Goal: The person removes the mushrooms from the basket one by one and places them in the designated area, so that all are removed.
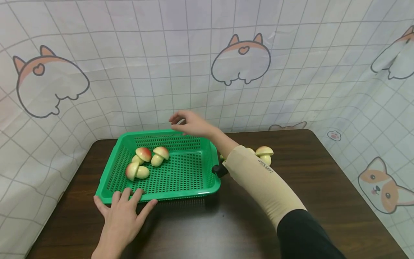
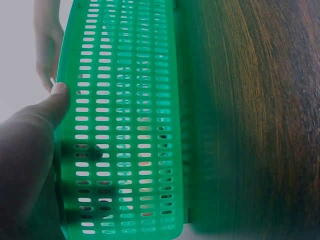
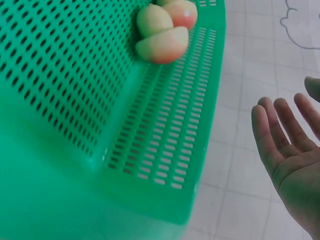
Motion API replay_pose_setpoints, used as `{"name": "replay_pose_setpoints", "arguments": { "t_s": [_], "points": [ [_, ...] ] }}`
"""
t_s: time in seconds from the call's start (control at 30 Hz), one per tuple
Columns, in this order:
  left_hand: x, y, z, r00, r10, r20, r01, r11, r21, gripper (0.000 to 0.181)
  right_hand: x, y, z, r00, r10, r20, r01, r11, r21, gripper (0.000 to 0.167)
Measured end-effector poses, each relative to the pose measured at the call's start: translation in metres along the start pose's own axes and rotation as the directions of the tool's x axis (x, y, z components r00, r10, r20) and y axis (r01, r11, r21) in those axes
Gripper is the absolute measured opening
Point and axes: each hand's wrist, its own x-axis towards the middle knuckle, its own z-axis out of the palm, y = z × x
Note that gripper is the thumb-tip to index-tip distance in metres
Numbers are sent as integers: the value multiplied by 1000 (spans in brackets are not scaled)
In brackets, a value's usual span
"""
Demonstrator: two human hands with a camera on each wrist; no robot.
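Near the back of the table sits a green plastic basket with slotted walls. Inside, on its left side, lie three toy mushrooms with red-and-yellow caps and pale stems. My left hand holds the basket's near rim at the left; its fingers reach over the rim, and in the left wrist view the thumb lies against the rim's edge. Over the back rim hovers my right hand, its fingers loosely bent and holding nothing. The right wrist view shows its palm beside the basket, apart from it.
To the right of the basket, more toy mushrooms lie on the dark wooden table, partly hidden by my right forearm. A black wrist device hangs close to the basket's right rim. Behind the table stands a white checked cloth with cartoon dogs.
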Motion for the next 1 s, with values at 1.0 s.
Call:
{"name": "replay_pose_setpoints", "arguments": {
  "t_s": [1.0],
  "points": [
    [-1, -1, 1, 1000, 4, -22, -4, 1000, 3, 49, 32, 40, 73, 956, 205, 209, -139, 947, -291, 55]
  ]
}}
